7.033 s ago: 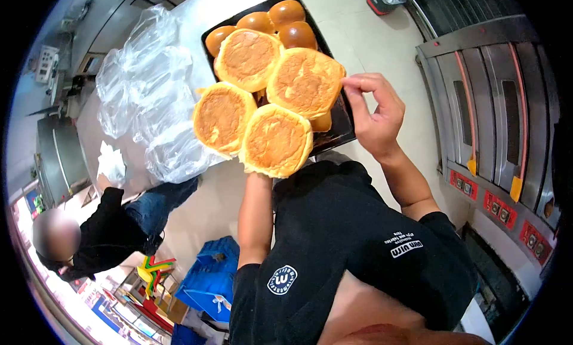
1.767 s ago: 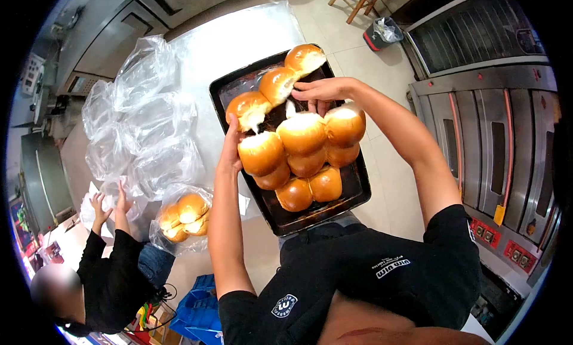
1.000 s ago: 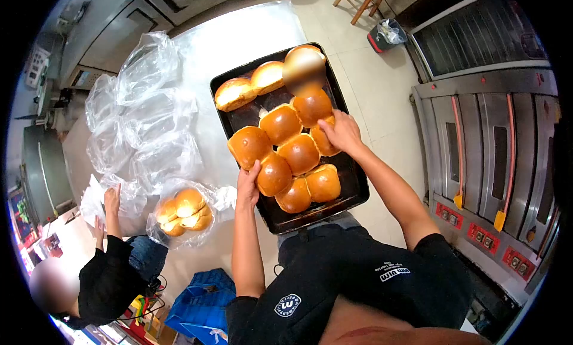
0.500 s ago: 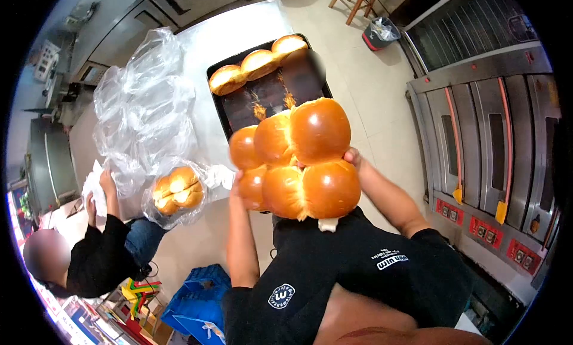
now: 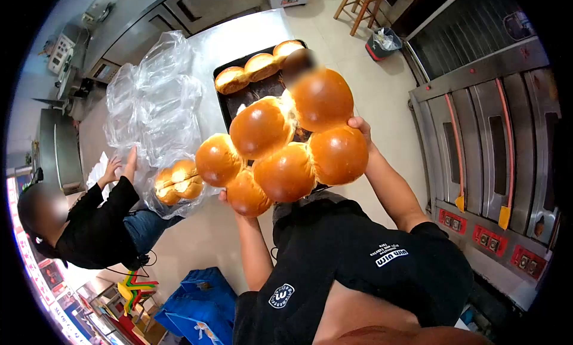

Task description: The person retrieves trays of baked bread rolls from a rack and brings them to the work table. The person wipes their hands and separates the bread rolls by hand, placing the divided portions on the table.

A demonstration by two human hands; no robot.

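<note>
Joined buns (image 5: 273, 143) are being held above the near part of the black tray (image 5: 242, 101), glossy domes facing up toward the camera, the long axis slanting from lower left to upper right. The left hand (image 5: 224, 196) is supporting the left end, the right hand (image 5: 362, 129) the right; buns are hiding most fingers, so their spread cannot be told.

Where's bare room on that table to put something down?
Bare table: its far end, beyond the tray, and a strip between tray and plastic bags. Crowded: where the bags and bagged buns lie; the held buns hide much of the tray.
</note>
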